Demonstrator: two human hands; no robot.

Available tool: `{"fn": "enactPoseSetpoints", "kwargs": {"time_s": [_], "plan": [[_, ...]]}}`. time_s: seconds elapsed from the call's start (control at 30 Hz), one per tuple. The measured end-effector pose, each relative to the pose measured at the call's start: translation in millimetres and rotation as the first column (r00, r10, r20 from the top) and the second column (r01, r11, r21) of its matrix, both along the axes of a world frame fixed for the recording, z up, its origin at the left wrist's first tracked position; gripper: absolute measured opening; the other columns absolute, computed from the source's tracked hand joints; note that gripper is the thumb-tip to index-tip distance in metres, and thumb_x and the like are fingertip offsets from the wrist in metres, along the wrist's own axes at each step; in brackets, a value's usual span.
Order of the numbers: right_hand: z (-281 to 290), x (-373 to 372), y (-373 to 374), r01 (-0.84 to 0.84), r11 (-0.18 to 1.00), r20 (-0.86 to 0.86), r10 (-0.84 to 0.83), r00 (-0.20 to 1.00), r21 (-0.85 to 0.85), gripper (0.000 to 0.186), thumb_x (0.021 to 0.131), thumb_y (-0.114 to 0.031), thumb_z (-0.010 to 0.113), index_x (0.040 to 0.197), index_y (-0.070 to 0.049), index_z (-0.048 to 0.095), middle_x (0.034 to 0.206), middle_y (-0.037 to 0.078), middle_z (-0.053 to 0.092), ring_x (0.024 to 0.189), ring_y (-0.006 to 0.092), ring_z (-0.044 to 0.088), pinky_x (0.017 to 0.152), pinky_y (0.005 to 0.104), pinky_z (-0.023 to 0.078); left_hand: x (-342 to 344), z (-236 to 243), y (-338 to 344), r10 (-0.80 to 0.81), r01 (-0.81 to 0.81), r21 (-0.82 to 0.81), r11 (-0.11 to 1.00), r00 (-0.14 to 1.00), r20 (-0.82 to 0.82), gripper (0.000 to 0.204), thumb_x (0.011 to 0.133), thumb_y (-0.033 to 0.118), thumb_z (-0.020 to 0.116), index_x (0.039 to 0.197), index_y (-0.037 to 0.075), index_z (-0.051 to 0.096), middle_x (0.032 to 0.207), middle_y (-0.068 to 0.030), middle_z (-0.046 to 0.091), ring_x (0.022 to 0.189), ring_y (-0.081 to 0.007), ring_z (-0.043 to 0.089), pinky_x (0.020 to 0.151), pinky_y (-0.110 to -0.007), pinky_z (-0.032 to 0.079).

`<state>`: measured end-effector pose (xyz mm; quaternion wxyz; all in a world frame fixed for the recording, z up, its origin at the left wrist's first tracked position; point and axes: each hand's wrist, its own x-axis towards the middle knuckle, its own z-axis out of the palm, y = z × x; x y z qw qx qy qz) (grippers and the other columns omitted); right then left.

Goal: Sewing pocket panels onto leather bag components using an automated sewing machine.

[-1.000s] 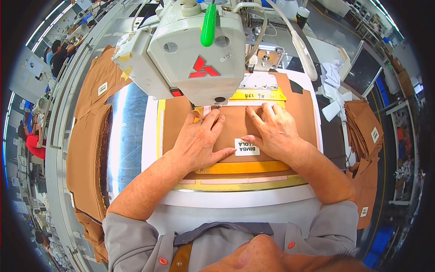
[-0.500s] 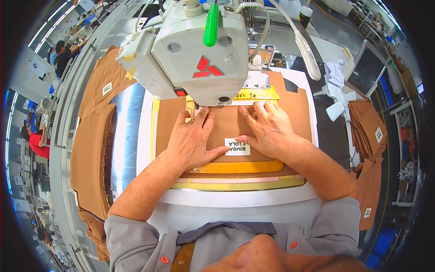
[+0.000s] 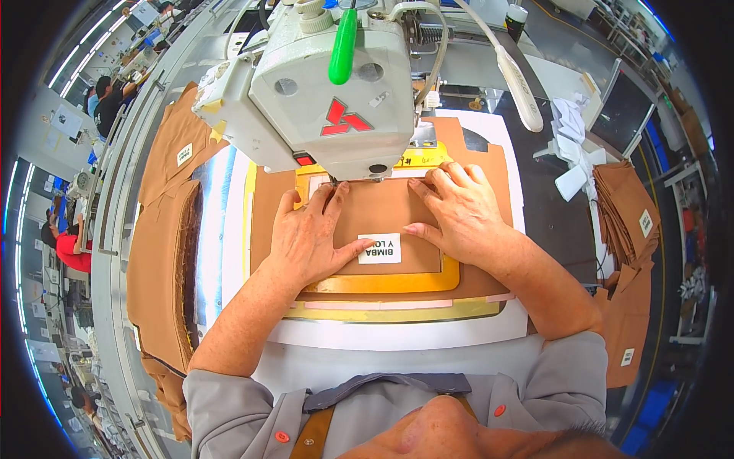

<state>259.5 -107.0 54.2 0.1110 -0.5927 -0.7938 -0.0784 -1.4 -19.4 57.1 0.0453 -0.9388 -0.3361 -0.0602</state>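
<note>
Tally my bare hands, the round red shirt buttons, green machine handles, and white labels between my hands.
Bare hands, left hand and right hand: 2
Round red shirt buttons: 2
Slender green machine handle: 1
White rectangular label on brown woven-looking fabric: 1
Total: 6

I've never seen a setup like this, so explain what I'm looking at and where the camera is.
The camera is worn on the person's head, looking down; its fisheye lens bends straight edges. The big pale block up top is a sewing machine. Beneath it lie brown cloth, a yellow frame and a white label. The bare left hand and right hand are spread palm-down there, gripping nothing. More brown cloth is piled on both sides.
</note>
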Motion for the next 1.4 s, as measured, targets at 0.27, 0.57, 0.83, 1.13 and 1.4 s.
{"fn": "enactPoseSetpoints", "kwargs": {"time_s": [0.27,0.57,0.83,1.13,1.4], "plan": [[0,-5,1,0.013,0.994,-0.03,-0.017,0.999,-0.113,0.059,0.094,-0.047,0.067,0.133,-0.003,0.065,0.129,0.007,0.062,0.124,0.0224,0.051,0.106,0.0381,0.037,-5,-1,2,0.033,-0.032,0.048,0.998,0.999,-0.01,0.083,0.085,0.069,0.065,0.145,0.012,0.056,0.124,-0.0127,0.064,0.098,-0.0255,0.066,0.1,-0.049,0.038],[-10,-14,6,-0.073,0.997,0.021,0.072,0.997,0.036,0.049,0.096,-0.044,0.063,0.12,-0.002,0.069,0.119,0.007,0.064,0.113,0.0238,0.055,0.099,0.0399,0.04,-15,2,7,0.095,-0.089,0.074,0.993,0.991,-0.09,0.081,0.086,0.072,0.06,0.14,0.012,0.061,0.121,-0.0116,0.063,0.098,-0.0249,0.065,0.101,-0.049,0.038],[-11,-23,8,-0.087,0.994,-0.126,0.095,0.987,0.068,0.052,0.095,-0.044,0.063,0.127,-0.003,0.066,0.127,0.013,0.058,0.119,0.0267,0.053,0.103,0.042,0.04,-19,9,9,0.162,-0.158,0.039,0.987,0.975,-0.152,0.08,0.088,0.074,0.057,0.135,0.008,0.063,0.112,-0.0115,0.063,0.099,-0.0249,0.065,0.098,-0.048,0.039],[-10,-29,10,-0.145,0.989,-0.164,0.14,0.977,-0.019,0.061,0.091,-0.043,0.069,0.138,-0.005,0.061,0.133,0.017,0.052,0.118,0.0315,0.051,0.105,0.0441,0.04,-7,-1,14,-0.213,0.214,-0.01,0.977,0.974,0.073,0.051,0.089,0.035,0.074,0.13,0.006,0.064,0.139,-0.0073,0.06,0.112,-0.0249,0.063,0.095,-0.041,0.046],[-16,-24,12,-0.151,0.987,-0.208,0.158,0.965,0.046,0.058,0.092,-0.043,0.068,0.131,-0.001,0.06,0.128,0.014,0.058,0.116,0.0282,0.055,0.102,0.0412,0.043,13,-18,22,-0.313,0.356,-0.118,0.927,0.907,0.282,0.052,0.089,0.027,0.074,0.134,0.005,0.06,0.145,-0.0083,0.057,0.131,-0.0259,0.056,0.107,-0.044,0.045]]}}
